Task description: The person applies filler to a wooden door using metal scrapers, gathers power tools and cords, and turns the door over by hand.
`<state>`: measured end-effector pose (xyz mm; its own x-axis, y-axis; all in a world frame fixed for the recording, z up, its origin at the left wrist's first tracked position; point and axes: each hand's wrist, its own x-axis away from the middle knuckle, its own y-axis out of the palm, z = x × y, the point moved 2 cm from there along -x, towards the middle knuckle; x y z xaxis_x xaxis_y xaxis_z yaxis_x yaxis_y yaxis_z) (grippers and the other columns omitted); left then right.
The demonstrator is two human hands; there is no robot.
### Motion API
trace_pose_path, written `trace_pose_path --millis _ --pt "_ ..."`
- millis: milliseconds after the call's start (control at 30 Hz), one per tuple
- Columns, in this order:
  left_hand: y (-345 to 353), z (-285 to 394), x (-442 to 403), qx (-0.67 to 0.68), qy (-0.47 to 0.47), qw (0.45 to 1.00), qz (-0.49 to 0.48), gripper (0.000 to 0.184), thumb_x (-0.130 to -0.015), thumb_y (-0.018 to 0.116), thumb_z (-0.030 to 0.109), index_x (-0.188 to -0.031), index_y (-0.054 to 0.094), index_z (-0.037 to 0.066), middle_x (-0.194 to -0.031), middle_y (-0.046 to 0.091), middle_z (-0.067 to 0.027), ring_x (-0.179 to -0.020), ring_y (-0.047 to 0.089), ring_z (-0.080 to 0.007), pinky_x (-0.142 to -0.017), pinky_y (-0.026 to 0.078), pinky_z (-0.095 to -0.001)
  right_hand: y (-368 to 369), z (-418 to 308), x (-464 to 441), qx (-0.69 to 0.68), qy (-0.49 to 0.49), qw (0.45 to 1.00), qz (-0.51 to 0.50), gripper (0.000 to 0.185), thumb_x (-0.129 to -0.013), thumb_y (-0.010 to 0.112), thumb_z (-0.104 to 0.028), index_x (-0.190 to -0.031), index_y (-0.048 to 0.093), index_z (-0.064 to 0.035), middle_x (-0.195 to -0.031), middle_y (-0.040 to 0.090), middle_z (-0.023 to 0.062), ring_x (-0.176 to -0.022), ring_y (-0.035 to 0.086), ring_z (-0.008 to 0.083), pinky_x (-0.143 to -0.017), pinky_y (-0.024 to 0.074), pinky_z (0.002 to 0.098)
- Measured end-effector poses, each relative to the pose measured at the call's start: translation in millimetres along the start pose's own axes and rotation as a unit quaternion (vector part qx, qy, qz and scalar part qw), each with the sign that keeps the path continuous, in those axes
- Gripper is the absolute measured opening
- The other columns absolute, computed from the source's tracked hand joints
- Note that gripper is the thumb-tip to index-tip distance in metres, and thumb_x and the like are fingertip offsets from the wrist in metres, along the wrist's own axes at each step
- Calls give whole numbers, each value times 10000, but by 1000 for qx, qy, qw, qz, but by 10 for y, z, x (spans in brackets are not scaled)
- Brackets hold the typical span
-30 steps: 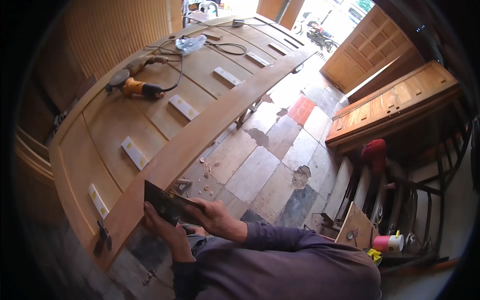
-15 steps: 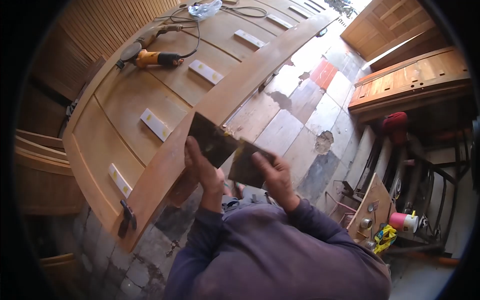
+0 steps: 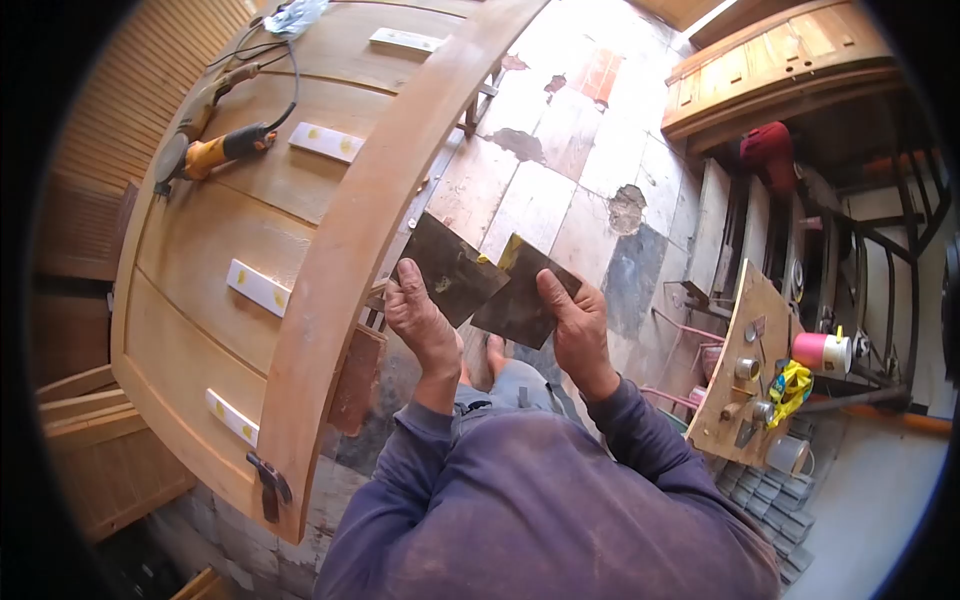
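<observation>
Dark plate [image 3: 450, 272] and second dark plate [image 3: 530, 298], both thin and flat, held in front of the torso above the tiled floor [image 3: 560, 205]. The left hand [image 3: 425, 325] grips the first near its outer edge, thumb on the face toward the viewer; the right hand [image 3: 582, 335] grips the second likewise. The inner corners lie close together, with yellow residue along the upper edges; whether the plates touch cannot be told. To the left, a long wooden board [image 3: 400, 150] runs along a large wooden panel [image 3: 210, 235] bearing white strips [image 3: 262, 291] with yellow spots and an orange-and-black power tool [image 3: 225, 152]. A dark clamp-like tool [image 3: 270, 487] sits at the board's lower end. To the right, a pink-and-white pot [image 3: 822, 350] stands near a yellow bag [image 3: 790, 390]
</observation>
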<state>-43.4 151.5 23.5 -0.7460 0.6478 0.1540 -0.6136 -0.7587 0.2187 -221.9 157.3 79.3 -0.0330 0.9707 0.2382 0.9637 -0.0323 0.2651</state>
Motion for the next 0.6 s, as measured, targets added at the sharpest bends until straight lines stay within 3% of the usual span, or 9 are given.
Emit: trace_pose_path --millis 100,200,367,500,600 --pt "214 -9 145 -43 8 999 -28 460 -1083 597 288 -695 460 83 -679 380 75 -675 334 -69 -614 326 -275 -136 46 107 34 -19 999 17 257 -1039 670 -227 -1058 718 25 -897 698 -29 -812 572 33 -702 456 211" --pt "416 -23 263 -77 28 995 -55 448 -1086 591 294 -704 481 86 -671 389 70 -661 335 -62 -604 327 -258 -325 -17 138 46 -39 998 34 261 -1039 672 -235 -1052 717 21 -883 688 -34 -797 564 33 -694 451 210" --pt "776 -3 583 -57 61 994 -74 431 -1090 583 296 -717 500 97 -672 389 73 -654 328 -54 -587 316 -258 -876 -157 80 -49 -8 996 75 271 -1036 678 -246 -1052 719 22 -847 678 -41 -775 556 34 -668 440 206" --pt "1130 -32 820 -90 92 986 -103 416 -1091 583 287 -721 499 118 -687 387 80 -656 314 -42 -582 301 -253 -1182 -207 91 8 -84 993 85 265 -1026 693 -230 -1054 717 33 -807 665 -53 -748 547 31 -640 435 209" --pt "1367 -156 929 -25 47 989 -141 417 -1091 584 287 -717 487 130 -694 394 81 -662 307 -38 -577 295 -255 -1383 -267 173 23 -79 992 91 280 -1021 701 -234 -1056 721 43 -794 671 -44 -736 535 28 -627 437 214"
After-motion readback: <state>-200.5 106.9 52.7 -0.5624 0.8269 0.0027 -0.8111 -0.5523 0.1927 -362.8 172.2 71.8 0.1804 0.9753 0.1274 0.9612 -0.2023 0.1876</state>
